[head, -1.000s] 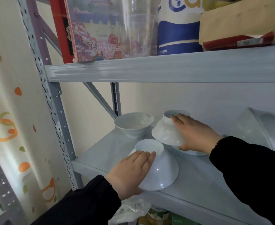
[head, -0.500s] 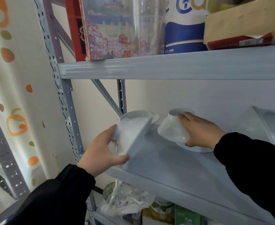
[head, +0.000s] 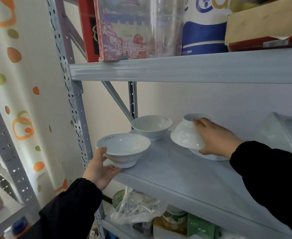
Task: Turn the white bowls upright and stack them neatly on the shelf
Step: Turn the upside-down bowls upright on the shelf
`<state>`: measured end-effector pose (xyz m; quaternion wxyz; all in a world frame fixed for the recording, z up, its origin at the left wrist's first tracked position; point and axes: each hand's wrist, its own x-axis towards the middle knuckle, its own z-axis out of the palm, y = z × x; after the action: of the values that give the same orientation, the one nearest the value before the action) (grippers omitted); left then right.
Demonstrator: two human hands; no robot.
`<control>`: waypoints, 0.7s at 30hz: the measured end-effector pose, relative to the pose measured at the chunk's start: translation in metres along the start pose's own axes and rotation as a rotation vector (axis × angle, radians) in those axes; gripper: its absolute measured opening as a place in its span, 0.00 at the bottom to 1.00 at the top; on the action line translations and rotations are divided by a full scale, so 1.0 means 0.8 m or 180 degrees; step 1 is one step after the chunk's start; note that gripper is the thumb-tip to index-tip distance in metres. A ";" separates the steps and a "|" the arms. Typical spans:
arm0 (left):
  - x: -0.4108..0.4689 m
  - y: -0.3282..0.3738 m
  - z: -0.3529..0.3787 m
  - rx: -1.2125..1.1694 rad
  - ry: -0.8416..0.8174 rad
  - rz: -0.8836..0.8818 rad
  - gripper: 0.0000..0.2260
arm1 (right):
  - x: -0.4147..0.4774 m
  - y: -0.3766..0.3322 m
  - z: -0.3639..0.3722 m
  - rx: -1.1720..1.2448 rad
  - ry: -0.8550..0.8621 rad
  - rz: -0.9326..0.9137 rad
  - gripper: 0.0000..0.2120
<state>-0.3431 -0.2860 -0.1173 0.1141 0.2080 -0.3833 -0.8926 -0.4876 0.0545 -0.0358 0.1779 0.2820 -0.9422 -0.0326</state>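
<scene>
Two white ceramic bowls, one upright at the shelf's (head: 184,171) 11 o'clock (head: 151,125), one (head: 123,150) cradled upright in the left hand's grip (head: 101,168), are righted, while the inverted white bowl (head: 187,134) clamped by the right hand's grip (head: 216,138) and all stacking remain.

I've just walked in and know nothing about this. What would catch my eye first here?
Two hands in black sleeves working white bowls on a grey metal shelf. The left hand cradles an upright bowl at the shelf's front left corner, while the right hand grips an upside-down bowl, tilted over another bowl beneath it. A third upright bowl sits at the back.
</scene>
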 end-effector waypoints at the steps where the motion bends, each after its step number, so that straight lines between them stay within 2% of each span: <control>1: 0.000 0.000 0.001 -0.0041 0.0007 -0.0002 0.28 | 0.000 0.000 0.001 -0.0005 0.0011 0.0004 0.52; 6: 0.004 0.002 0.000 -0.0040 0.0021 0.0010 0.29 | -0.002 0.002 0.002 0.0007 0.0031 0.0017 0.53; 11: 0.006 0.002 0.010 0.0136 0.0037 0.0205 0.18 | -0.002 0.004 0.002 0.0033 0.0035 0.0033 0.53; 21: 0.001 0.002 0.018 0.0332 0.0051 0.0284 0.12 | -0.007 0.004 -0.005 0.0225 0.0107 0.0149 0.52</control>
<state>-0.3504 -0.2784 -0.1077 0.1459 0.2036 -0.4372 -0.8638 -0.4836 0.0607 -0.0335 0.1844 0.2666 -0.9460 0.0096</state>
